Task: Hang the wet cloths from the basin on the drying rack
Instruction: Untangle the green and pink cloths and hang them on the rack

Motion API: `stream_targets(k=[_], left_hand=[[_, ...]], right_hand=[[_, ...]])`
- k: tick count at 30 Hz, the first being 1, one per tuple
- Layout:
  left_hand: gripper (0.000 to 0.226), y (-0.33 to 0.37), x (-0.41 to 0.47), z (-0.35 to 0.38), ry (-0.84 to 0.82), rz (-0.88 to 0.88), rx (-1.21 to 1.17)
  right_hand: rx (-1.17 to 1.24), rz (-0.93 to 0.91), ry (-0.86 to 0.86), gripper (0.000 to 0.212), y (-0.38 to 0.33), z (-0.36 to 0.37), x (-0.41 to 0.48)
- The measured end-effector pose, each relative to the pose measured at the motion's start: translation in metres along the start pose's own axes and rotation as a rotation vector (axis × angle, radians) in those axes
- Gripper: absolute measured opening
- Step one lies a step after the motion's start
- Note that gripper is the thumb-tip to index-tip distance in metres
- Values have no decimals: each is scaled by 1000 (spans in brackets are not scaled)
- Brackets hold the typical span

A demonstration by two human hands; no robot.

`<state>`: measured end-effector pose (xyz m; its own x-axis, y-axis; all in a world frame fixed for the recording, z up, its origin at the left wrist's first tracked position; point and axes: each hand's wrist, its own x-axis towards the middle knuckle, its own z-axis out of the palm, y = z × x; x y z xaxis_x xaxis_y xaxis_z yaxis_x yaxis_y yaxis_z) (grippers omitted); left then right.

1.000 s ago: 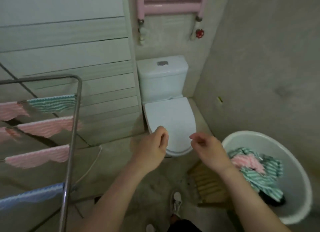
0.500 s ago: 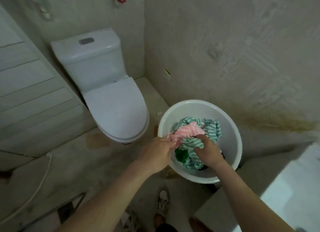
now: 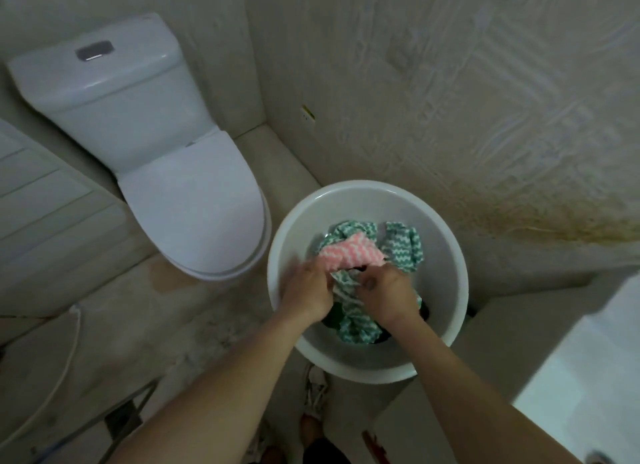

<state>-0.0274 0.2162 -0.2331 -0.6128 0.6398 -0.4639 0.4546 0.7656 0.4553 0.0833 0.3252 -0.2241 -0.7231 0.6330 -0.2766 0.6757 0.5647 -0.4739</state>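
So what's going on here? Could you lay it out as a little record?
Place: bathroom, toilet next to a white basin on the floor
In basin: pink cloth lying on green cloths
Left hand: at the pink cloth's edge, blurred, grip unclear
Right hand: grips the green cloths
Drying rack: not in view

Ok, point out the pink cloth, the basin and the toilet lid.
pink cloth point(image 3: 349, 252), head view, middle of its striped face.
basin point(image 3: 443, 262), head view, bare inner wall, right side.
toilet lid point(image 3: 194, 204), head view, centre of closed lid.
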Motion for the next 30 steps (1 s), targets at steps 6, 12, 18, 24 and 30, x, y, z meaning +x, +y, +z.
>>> stream_targets(k=[6, 12, 18, 24, 30], left_hand=[[9, 7, 6, -2, -117, -141, -187], [27, 13, -17, -27, 117, -293, -937], [14, 23, -30, -25, 8, -288, -824], [31, 23, -22, 12, -126, 59, -130], [16, 37, -13, 10, 38, -37, 88]], right_hand=[[722, 236, 52, 12, -11, -53, 6], [849, 361, 140, 16, -10, -73, 6], [374, 199, 125, 7, 6, -53, -8], [316, 129, 233, 9, 17, -50, -20], [774, 201, 181, 13, 6, -76, -28]])
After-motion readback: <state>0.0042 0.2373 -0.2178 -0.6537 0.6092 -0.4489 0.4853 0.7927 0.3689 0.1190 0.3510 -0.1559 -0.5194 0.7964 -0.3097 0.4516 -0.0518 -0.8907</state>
